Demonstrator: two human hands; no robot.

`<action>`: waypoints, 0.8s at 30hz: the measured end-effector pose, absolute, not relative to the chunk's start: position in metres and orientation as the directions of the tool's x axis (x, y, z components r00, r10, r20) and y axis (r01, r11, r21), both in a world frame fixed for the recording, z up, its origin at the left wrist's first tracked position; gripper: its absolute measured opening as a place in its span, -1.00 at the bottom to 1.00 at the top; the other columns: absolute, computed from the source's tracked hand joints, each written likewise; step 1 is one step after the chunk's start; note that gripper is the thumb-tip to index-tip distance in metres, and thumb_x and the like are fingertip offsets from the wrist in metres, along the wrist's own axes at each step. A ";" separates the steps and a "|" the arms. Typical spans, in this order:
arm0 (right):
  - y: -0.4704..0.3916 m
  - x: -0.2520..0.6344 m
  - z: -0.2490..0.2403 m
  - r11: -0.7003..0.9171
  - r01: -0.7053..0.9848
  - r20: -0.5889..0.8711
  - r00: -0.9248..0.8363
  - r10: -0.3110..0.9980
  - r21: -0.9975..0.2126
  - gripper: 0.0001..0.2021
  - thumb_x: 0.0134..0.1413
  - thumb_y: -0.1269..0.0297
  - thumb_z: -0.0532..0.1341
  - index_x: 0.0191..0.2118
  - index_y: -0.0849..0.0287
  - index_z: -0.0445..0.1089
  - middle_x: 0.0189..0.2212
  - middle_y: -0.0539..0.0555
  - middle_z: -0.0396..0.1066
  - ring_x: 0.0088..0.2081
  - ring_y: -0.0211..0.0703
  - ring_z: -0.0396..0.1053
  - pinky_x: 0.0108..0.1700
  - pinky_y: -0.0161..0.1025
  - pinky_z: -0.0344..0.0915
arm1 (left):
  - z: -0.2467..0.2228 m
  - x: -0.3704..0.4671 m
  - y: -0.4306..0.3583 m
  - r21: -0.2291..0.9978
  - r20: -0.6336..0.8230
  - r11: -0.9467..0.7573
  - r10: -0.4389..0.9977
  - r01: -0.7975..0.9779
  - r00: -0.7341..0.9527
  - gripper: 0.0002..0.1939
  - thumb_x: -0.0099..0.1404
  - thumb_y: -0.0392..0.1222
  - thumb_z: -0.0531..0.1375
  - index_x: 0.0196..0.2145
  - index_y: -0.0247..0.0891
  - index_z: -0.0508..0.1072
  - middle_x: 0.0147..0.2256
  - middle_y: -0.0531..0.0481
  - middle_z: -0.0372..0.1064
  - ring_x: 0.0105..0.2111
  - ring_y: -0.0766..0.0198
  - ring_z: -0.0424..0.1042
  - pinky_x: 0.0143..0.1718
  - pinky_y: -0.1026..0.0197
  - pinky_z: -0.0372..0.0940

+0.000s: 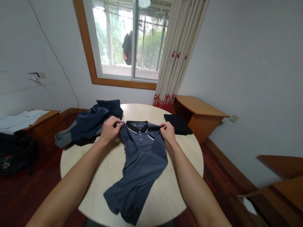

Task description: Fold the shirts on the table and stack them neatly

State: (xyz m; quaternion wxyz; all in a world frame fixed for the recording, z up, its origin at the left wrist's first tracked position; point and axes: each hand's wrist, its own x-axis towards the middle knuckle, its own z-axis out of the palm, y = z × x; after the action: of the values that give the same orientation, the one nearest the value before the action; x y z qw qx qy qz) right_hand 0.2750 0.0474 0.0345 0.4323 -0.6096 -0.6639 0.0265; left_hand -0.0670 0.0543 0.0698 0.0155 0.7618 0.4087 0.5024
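A dark grey-blue polo shirt lies front side up on the round table, its black collar at the far end and its lower part twisted toward the near left. My left hand is closed on the shirt's left shoulder, thumb and fingers pinching the cloth. At the opposite shoulder, my right hand pinches the fabric in the same way. Buttons and a white-trimmed chest pocket show between the hands. The sleeves are partly hidden by folds and fingers.
A heap of dark clothes sits at the table's left back edge. Folded black cloth lies at the right back. A wooden desk stands behind the table, near a curtain. A black bag rests at far left.
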 end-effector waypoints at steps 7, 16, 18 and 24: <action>0.051 0.309 0.028 0.080 0.775 0.526 0.344 0.778 -0.626 -0.74 0.01 0.41 0.09 -0.28 0.20 0.53 -0.24 0.17 0.46 -0.29 -0.08 0.41 -0.14 -0.18 0.33 | 0.086 -0.102 0.058 0.450 0.885 -0.609 0.400 0.653 -0.237 -0.78 0.39 -0.07 0.07 -0.27 -0.21 0.44 -0.23 -0.09 0.39 -0.12 0.12 0.39 -0.01 0.05 0.32; 0.056 0.291 0.006 -0.048 0.915 0.236 0.154 0.960 -0.400 -0.56 -0.01 0.03 0.35 -0.06 0.20 0.50 -0.10 0.25 0.49 -0.13 0.02 0.45 -0.13 -0.17 0.32 | 0.046 -0.057 0.061 0.402 0.675 -0.679 0.673 0.614 0.302 -0.59 0.28 0.04 0.21 0.01 -0.20 0.44 0.11 -0.18 0.31 0.16 -0.01 0.28 0.26 -0.11 0.15; 0.057 0.288 0.006 -0.066 0.929 0.221 0.155 0.963 -0.365 -0.67 0.03 0.10 0.32 -0.12 0.17 0.51 -0.10 0.25 0.50 -0.14 0.02 0.45 -0.17 -0.19 0.31 | 0.033 -0.050 0.062 0.382 0.583 -0.689 0.697 0.616 0.417 -0.46 0.23 0.09 0.26 0.09 -0.21 0.41 0.19 -0.24 0.26 0.22 -0.07 0.23 0.28 -0.13 0.12; 0.055 0.275 0.013 0.029 0.927 0.195 0.048 0.980 -0.375 -0.90 0.05 0.30 0.25 -0.28 0.13 0.49 -0.28 0.14 0.53 -0.27 -0.07 0.41 -0.27 -0.23 0.24 | 0.011 -0.041 0.064 0.336 0.207 -0.574 0.818 0.746 0.536 -0.19 0.12 0.24 0.31 0.25 -0.11 0.30 0.36 -0.28 0.02 0.27 -0.31 0.15 0.19 -0.36 0.12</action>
State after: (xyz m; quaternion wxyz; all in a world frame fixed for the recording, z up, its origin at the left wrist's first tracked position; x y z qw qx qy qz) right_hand 0.2747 0.0548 0.0133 0.2066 -0.6939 -0.6868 0.0640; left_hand -0.0411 0.0638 0.0107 0.1038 0.8703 0.4494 0.1726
